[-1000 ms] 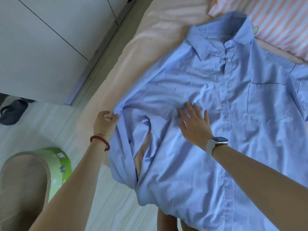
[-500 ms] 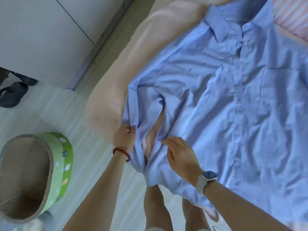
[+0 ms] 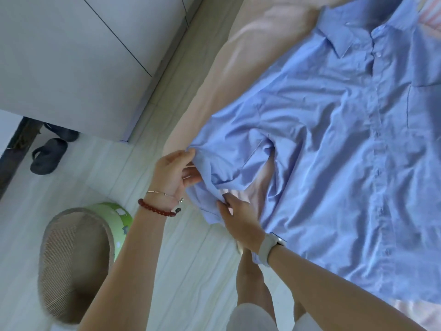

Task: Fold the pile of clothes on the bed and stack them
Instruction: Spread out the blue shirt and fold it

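Observation:
A light blue button-up shirt (image 3: 334, 130) lies front up on the pink bed (image 3: 238, 58), collar toward the top right, chest pocket at the right edge. Its short sleeve (image 3: 229, 163) is bunched at the bed's near left edge. My left hand (image 3: 174, 173), with a red bead bracelet, pinches the sleeve's outer edge. My right hand (image 3: 241, 218), with a grey watch on the wrist, grips the sleeve's lower hem just beside it. Both hands are closed on the cloth, and the fingertips are partly hidden in the folds.
A round green-sided basket (image 3: 78, 256) stands on the pale floor at the lower left. A dark slipper (image 3: 47, 154) lies by the white cabinet (image 3: 78, 58) at the left. My bare legs (image 3: 253, 287) are against the bed's edge. A striped pillow (image 3: 429, 20) peeks in at the top right.
My right hand left the shirt's front, came down to the sleeve and took hold of its hem. My left hand stayed at the sleeve's edge. The view tilted down and left.

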Available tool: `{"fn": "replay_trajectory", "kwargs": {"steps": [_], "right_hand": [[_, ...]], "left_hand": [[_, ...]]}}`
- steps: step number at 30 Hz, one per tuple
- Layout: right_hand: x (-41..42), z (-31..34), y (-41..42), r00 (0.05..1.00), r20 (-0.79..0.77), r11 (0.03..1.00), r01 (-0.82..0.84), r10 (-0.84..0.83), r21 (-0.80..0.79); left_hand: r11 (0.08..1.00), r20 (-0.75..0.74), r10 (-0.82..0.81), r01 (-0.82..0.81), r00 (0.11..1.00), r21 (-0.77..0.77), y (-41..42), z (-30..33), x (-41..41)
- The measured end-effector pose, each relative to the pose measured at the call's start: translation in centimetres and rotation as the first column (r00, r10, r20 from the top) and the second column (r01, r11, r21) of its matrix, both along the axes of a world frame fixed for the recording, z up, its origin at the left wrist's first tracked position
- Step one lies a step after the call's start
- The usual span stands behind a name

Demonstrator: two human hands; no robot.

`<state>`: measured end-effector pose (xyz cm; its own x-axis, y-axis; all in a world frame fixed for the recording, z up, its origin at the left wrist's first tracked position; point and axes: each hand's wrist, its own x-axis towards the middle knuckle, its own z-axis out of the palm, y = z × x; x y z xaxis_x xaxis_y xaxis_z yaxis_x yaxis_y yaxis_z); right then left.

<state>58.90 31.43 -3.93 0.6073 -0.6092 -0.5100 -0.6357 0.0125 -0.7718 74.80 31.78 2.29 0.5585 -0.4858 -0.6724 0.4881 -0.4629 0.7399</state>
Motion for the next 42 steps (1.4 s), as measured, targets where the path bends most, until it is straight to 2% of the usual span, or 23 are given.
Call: {"fn": "replay_trajectory", "kwargs": {"steps": [2,4,6,8,10,12,16,18,21,24,26,28,32,34,36,38,40,42], "right_hand": [[-0.7,1.4,-1.8,0.996,0.061,0.998,0.067,-0.067,-0.006],[-1.8,2.9,-4.2,0.988,0.082,0.991,0.134,-0.133,-0.01],[-3.4,4.6,-7.0,0.981,0.086,0.983,0.179,-0.174,-0.05],[-5.2,6.1,-9.9,0.973,0.079,0.969,0.222,-0.215,-0.105],[-7.4,7.6,-12.6,0.96,0.057,0.947,0.28,-0.275,-0.158],[-9.8,8.9,-15.0,0.94,0.035,0.919,0.34,-0.34,-0.199],[-15.9,10.5,-18.2,0.861,-0.06,0.839,0.473,-0.505,-0.27],[-19.0,10.5,-19.3,0.824,-0.152,0.827,0.502,-0.546,-0.254],[-23.3,9.8,-20.9,0.795,-0.338,0.863,0.451,-0.504,-0.227],[-27.2,8.9,-22.4,0.798,-0.429,0.906,0.372,-0.422,-0.2],[-29.6,8.6,-23.5,0.807,-0.463,0.93,0.336,-0.366,-0.15],[-32.1,8.1,-24.8,0.81,-0.489,0.944,0.309,-0.323,-0.112],[-36.1,5.8,-27.8,0.818,-0.429,0.918,0.39,-0.382,-0.073],[-37.2,3.8,-29.2,0.807,-0.409,0.9,0.422,-0.426,-0.107],[-38.0,1.7,-30.0,0.762,-0.414,0.867,0.45,-0.497,-0.214],[-39.0,0.2,-30.2,0.751,-0.383,0.831,0.396,-0.538,-0.391],[-40.2,-0.8,-29.7,0.806,-0.322,0.74,0.198,-0.496,-0.643],[-41.4,-2.1,-28.7,0.898,-0.298,0.643,-0.022,-0.324,-0.766]], "left_hand": [[0.997,0.27,-0.068,0.06,0.961,0.039,-0.6,0.4,1.2],[0.985,0.526,-0.172,0.155,0.833,0.077,-1.4,0.9,2.0],[0.95,0.666,-0.255,0.309,0.701,0.039,-2.5,1.6,2.2],[0.841,0.743,-0.359,0.54,0.565,-0.004,-4.2,2.1,1.7],[0.709,0.734,-0.471,0.705,0.49,-0.016,-6.5,2.5,0.7],[0.605,0.723,-0.546,0.796,0.423,-0.009,-9.4,2.9,-0.8],[0.414,0.663,-0.699,0.907,0.267,0.072,-15.1,3.2,-4.3],[0.314,0.634,-0.76,0.935,0.144,0.165,-18.1,2.5,-6.1],[0.166,0.547,-0.836,0.928,-0.047,0.333,-22.3,1.7,-9.0],[0.074,0.522,-0.833,0.898,-0.184,0.435,-25.8,1.0,-11.9],[0.061,0.528,-0.82,0.884,-0.221,0.464,-27.4,0.3,-13.9],[0.089,0.555,-0.795,0.858,-0.244,0.505,-28.7,-0.3,-15.9],[0.24,0.622,-0.716,0.724,-0.318,0.647,-30.7,-1.6,-19.7],[0.332,0.605,-0.735,0.614,-0.306,0.715,-31.3,-2.8,-21.6],[0.403,0.578,-0.784,0.523,-0.226,0.751,-31.1,-4.1,-23.7],[0.436,0.58,-0.794,0.494,-0.183,0.752,-29.8,-5.7,-26.4],[0.419,0.6,-0.771,0.538,-0.214,0.731,-27.4,-7.2,-29.7],[0.35,0.544,-0.81,0.565,-0.218,0.747,-25.5,-8.3,-33.0]]}}
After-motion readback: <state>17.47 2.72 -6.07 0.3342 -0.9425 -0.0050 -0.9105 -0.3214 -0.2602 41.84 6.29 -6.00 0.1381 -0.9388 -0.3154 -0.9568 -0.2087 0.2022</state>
